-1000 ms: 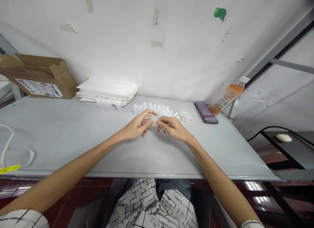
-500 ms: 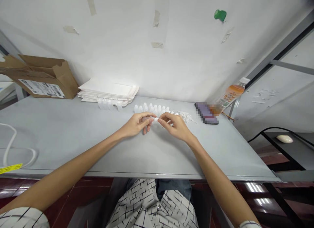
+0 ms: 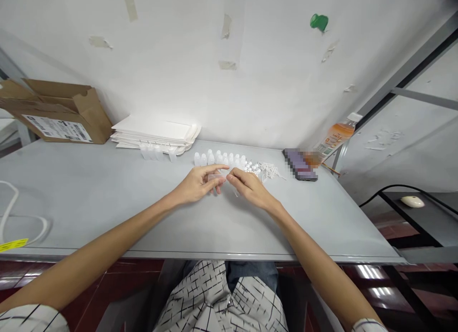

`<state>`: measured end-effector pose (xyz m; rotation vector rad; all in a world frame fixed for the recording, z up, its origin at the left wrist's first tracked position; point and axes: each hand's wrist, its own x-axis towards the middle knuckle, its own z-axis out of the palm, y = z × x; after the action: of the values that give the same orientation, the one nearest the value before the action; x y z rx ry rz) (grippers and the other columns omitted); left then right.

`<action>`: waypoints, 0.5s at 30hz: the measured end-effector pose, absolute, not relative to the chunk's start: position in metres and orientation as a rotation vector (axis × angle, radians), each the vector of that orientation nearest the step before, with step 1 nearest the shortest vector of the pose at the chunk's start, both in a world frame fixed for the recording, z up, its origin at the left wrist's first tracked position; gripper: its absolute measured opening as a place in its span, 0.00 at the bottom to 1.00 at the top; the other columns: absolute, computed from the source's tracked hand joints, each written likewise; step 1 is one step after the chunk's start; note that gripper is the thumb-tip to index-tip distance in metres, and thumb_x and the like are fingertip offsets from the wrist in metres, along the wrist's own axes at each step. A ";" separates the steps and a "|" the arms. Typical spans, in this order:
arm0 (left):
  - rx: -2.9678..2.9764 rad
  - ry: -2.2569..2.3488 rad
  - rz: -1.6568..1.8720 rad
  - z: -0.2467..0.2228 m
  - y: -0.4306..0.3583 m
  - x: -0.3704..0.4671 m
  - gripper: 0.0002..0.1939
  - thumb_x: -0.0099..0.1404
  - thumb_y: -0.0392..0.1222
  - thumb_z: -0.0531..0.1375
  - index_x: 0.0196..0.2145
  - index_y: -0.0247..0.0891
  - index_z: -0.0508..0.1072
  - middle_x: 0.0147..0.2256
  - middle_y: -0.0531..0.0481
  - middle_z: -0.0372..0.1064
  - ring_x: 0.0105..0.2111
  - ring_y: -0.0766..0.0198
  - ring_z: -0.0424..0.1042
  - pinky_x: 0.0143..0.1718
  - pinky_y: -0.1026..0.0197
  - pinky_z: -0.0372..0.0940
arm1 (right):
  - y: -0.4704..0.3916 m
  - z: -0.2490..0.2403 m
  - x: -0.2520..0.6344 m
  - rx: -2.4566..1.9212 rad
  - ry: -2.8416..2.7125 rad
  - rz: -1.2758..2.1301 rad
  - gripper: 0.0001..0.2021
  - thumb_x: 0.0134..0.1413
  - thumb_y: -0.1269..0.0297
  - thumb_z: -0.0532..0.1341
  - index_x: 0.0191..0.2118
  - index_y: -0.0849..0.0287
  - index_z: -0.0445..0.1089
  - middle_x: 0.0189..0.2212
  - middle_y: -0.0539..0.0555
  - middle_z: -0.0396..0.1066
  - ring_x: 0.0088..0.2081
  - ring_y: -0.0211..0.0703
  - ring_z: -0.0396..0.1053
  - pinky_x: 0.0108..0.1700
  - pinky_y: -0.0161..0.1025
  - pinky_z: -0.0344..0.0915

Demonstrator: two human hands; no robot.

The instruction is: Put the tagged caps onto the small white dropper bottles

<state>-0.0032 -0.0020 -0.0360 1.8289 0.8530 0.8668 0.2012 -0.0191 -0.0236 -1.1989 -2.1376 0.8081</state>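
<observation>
Beyond our hands, bottles [image 3: 211, 158] crowd the bench's [image 3: 161, 232] back edge, and our left hand [image 3: 200, 183] pinches a small translucent piece [image 3: 214, 177] mid-bench, our right hand's [image 3: 249, 186] fingertips closed, contents unclear.

An open brown cardboard box [image 3: 84, 116] stands toward ten o'clock, a clear plastic bottle of orange drink [image 3: 335, 137] toward two, an oval cream mouse [image 3: 412, 201] past three.
</observation>
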 end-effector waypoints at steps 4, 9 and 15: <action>2.190 0.983 0.976 -0.038 -0.005 -0.005 0.23 0.67 0.50 0.59 0.57 0.39 0.71 0.41 0.44 0.79 0.34 0.60 0.76 0.38 0.59 0.70 | -0.017 -0.026 0.199 -1.168 -1.943 1.101 0.20 0.65 0.50 0.52 0.25 0.56 0.55 0.21 0.45 0.52 0.22 0.35 0.51 0.27 0.35 0.51; 2.382 0.995 1.021 -0.043 -0.005 -0.006 0.23 0.67 0.50 0.60 0.57 0.42 0.72 0.46 0.45 0.78 0.35 0.61 0.77 0.43 0.58 0.70 | -0.014 -0.027 0.201 -1.120 -1.679 1.539 0.23 0.60 0.47 0.58 0.22 0.56 0.52 0.18 0.43 0.44 0.19 0.32 0.42 0.22 0.35 0.46; 2.274 1.097 0.939 -0.036 -0.005 -0.004 0.26 0.66 0.54 0.58 0.58 0.40 0.72 0.45 0.45 0.78 0.29 0.64 0.73 0.37 0.59 0.70 | -0.014 -0.020 0.206 -1.142 -1.787 1.336 0.21 0.62 0.48 0.56 0.25 0.58 0.63 0.17 0.45 0.55 0.20 0.34 0.54 0.25 0.36 0.53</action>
<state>-0.0037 -0.0046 -0.0361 2.2737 1.0974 0.9394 0.2065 -0.0144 -0.0203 -1.1421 -1.7871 1.3365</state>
